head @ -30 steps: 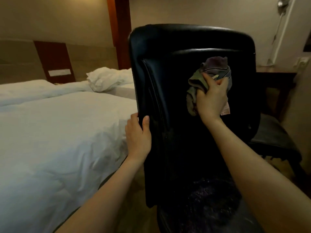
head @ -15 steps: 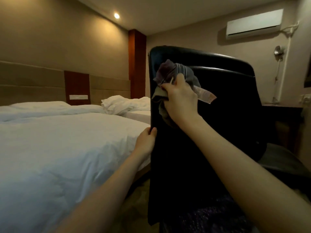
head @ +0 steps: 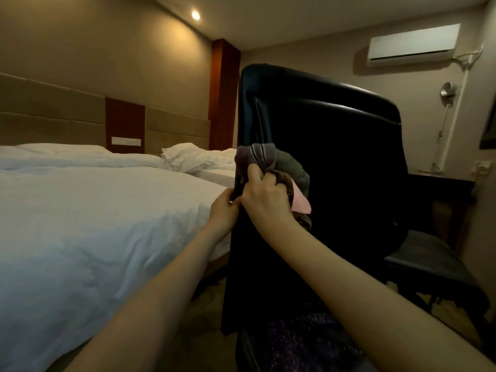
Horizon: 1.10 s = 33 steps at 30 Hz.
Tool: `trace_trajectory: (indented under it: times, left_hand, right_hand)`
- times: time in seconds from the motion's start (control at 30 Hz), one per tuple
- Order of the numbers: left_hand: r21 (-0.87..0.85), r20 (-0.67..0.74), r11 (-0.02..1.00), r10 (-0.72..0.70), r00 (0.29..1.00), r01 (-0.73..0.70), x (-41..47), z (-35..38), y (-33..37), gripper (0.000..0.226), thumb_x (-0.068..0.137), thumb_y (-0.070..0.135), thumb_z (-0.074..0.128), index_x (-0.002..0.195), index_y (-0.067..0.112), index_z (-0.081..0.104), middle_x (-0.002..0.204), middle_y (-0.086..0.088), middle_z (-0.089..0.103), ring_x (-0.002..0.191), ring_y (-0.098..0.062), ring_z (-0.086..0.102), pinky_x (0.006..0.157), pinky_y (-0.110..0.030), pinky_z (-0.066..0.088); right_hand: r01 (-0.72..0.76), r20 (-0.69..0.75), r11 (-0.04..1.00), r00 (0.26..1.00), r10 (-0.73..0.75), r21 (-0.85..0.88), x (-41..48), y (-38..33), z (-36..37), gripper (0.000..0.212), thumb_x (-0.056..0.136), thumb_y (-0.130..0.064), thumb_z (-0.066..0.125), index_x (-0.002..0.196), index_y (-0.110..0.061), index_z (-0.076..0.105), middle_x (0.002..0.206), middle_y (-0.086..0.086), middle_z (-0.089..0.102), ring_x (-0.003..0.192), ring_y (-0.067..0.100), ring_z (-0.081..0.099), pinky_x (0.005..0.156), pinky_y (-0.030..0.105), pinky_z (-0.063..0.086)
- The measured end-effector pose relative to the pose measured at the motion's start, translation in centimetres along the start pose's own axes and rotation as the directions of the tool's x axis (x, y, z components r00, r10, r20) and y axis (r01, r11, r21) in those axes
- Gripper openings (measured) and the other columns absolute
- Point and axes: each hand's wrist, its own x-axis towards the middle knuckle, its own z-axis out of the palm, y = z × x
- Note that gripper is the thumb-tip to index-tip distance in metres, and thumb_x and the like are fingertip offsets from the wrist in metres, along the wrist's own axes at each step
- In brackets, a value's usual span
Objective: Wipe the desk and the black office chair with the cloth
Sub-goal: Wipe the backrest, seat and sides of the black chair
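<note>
Head view. A wide bed under a white crumpled duvet (head: pixel 94 224) fills the left half, below a beige padded headboard (head: pixel 53 116). The black leather-look office chair (head: pixel 335 170) stands upright at centre, just beside the bed, its tall glossy backrest facing the camera. Past the backrest's right edge lies a dark flat seat pad (head: pixel 429 264); whether it belongs to the same chair cannot be told. The dark wooden desk (head: pixel 440 183) stands behind the chair against the right-hand wall, largely hidden by the backrest. A white wall-mounted air conditioner (head: pixel 413 44) hangs high on the far wall.

A white rumpled pillow (head: pixel 193 157) lies at the head of a second bed. The crumpled grey-and-purple striped cloth (head: pixel 268 162), with a pink corner hanging at its lower right, is bunched against the backrest's left side at about mid-height. The right hand (head: pixel 265 200) grasps this cloth, fingers curled into its folds. The left hand (head: pixel 224 210) grips the backrest's left edge, touching the right hand. A metal wall lamp (head: pixel 447 91) stands above the desk; a round ceiling light (head: pixel 195 15) glows.
</note>
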Motion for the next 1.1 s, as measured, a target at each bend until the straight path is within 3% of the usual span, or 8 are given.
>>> trace_trajectory:
  times: [0.13, 0.27, 0.47, 0.53, 0.63, 0.77, 0.97, 1.1]
  left_hand:
    - [-0.054, 0.02, 0.998, -0.019, 1.0, 0.02, -0.4, -0.3, 0.5, 0.025, 0.096, 0.013, 0.047, 0.115, 0.001, 0.058, 0.111, -0.017, 0.062, 0.089, -0.02, 0.053, 0.074, -0.025, 0.037]
    - [-0.014, 0.066, 1.0, 0.021, 0.998, -0.02, -0.8, -0.9, 0.5, 0.029, 0.094, -0.002, 0.041, 0.118, -0.002, 0.057, 0.113, -0.018, 0.061, 0.102, -0.029, 0.055, 0.076, -0.021, 0.037]
    - [-0.142, 0.126, 0.988, -0.037, 0.991, 0.055, -1.9, -2.4, -0.4, 0.035, 0.098, 0.003, 0.039, 0.131, 0.002, 0.05, 0.124, -0.015, 0.058, 0.108, -0.023, 0.054, 0.082, -0.021, 0.045]
    - [-0.151, 0.138, 0.984, -0.074, 0.988, 0.095, -1.7, -2.5, -1.0, 0.026, 0.096, 0.003, 0.043, 0.116, 0.003, 0.06, 0.104, -0.015, 0.066, 0.098, -0.026, 0.057, 0.078, -0.023, 0.046]
    - [-0.294, 0.131, 0.942, -0.126, 0.983, 0.16, -1.5, -2.5, -1.0, 0.024, 0.093, -0.007, 0.037, 0.097, 0.004, 0.058, 0.071, -0.003, 0.058, 0.072, -0.02, 0.051, 0.065, -0.025, 0.041]
    - [-0.303, 0.197, 0.944, -0.072, 0.978, 0.13, -2.0, -2.7, -0.7, 0.024, 0.093, -0.006, 0.04, 0.1, 0.007, 0.059, 0.082, -0.006, 0.059, 0.064, -0.006, 0.061, 0.06, -0.02, 0.047]
    - [-0.113, 0.311, 0.988, -0.061, 0.948, 0.101, -2.4, -3.8, -1.0, 0.036, 0.102, 0.02, 0.034, 0.135, 0.017, 0.047, 0.128, 0.0, 0.055, 0.115, -0.015, 0.052, 0.095, -0.037, 0.036]
    - [-0.124, 0.289, 0.991, -0.005, 0.957, 0.042, -3.2, -2.7, -0.8, 0.038, 0.1, 0.012, 0.037, 0.138, 0.012, 0.043, 0.127, 0.002, 0.053, 0.116, -0.012, 0.05, 0.089, -0.022, 0.036]
  right_hand:
    - [-0.024, -0.068, 0.99, 0.997, 0.034, 0.139, -1.7, -0.5, 1.3, 0.035, 0.075, -0.011, 0.038, 0.06, -0.016, 0.07, 0.067, -0.001, 0.06, 0.044, 0.015, 0.047, 0.04, 0.019, 0.032]
    - [0.023, -0.176, 0.999, 0.984, -0.017, 0.037, -5.4, -2.1, 3.0, 0.028, 0.075, -0.005, 0.036, 0.069, -0.009, 0.063, 0.079, 0.011, 0.042, 0.045, 0.016, 0.045, 0.041, 0.019, 0.032]
    - [0.093, 0.049, 0.985, 0.994, -0.101, 0.146, -7.3, -4.4, 3.3, 0.037, 0.069, -0.011, 0.034, 0.061, -0.013, 0.07, 0.06, 0.0, 0.058, 0.045, 0.014, 0.049, 0.042, 0.019, 0.032]
    - [0.064, 0.076, 0.986, 0.994, -0.077, 0.157, -5.0, -3.2, 0.4, 0.032, 0.074, -0.015, 0.042, 0.08, -0.015, 0.073, 0.089, 0.008, 0.062, 0.073, 0.02, 0.058, 0.059, 0.025, 0.041]
    - [0.171, 0.095, 0.978, 0.979, -0.182, 0.119, -1.9, -0.4, -2.2, 0.038, 0.089, -0.033, 0.05, 0.122, -0.016, 0.055, 0.134, 0.013, 0.032, 0.122, 0.034, 0.031, 0.1, 0.051, 0.028]
    - [0.045, 0.244, 0.992, 0.967, -0.073, 0.119, -2.4, -1.2, -1.4, 0.049, 0.086, -0.04, 0.056, 0.129, -0.016, 0.051, 0.138, 0.01, 0.029, 0.128, 0.038, 0.024, 0.099, 0.06, 0.028]
    - [0.239, 0.321, 0.96, 0.906, -0.275, 0.146, -12.1, -3.5, 4.8, 0.054, 0.04, -0.038, 0.087, 0.085, -0.011, 0.075, 0.104, 0.011, 0.064, 0.102, 0.038, 0.041, 0.072, 0.053, 0.051]
    - [0.381, 0.424, 0.856, 0.751, -0.506, 0.349, -14.4, -3.1, 6.4, 0.042, 0.078, -0.026, 0.068, 0.113, -0.003, 0.063, 0.132, 0.015, 0.044, 0.121, 0.043, 0.034, 0.093, 0.056, 0.037]
